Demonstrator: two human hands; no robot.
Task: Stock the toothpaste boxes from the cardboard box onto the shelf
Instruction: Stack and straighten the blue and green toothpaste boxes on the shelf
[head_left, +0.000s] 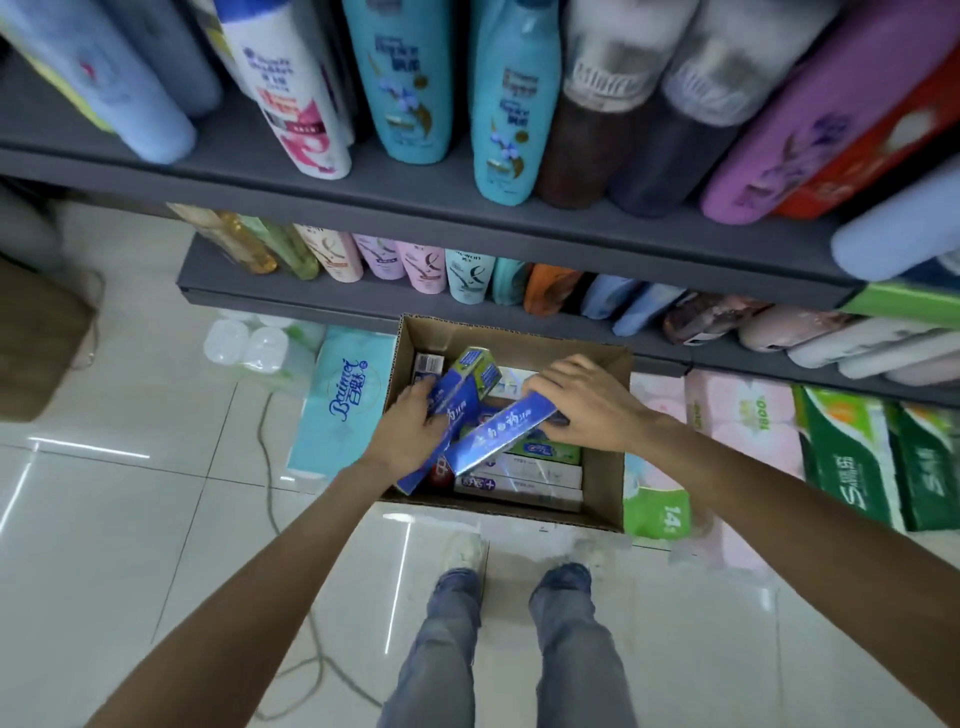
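An open cardboard box (605, 467) stands on the floor below the shelves, with several toothpaste boxes inside. My left hand (410, 431) grips a blue toothpaste box (449, 410) that slants up out of the carton. A second blue toothpaste box (501, 436) lies across it, and my right hand (582, 402) grips its far end. White and green toothpaste boxes (535, 475) lie flat in the carton's bottom. The grey shelf (415, 192) above is packed with bottles.
Shampoo bottles (410, 78) line the upper shelf, smaller bottles (421, 265) the lower one. Tissue packs (343, 400) and green paper packs (852, 457) sit on the tiled floor beside the carton. A cable (267, 467) runs over the floor at left. My legs (514, 649) stand just behind the carton.
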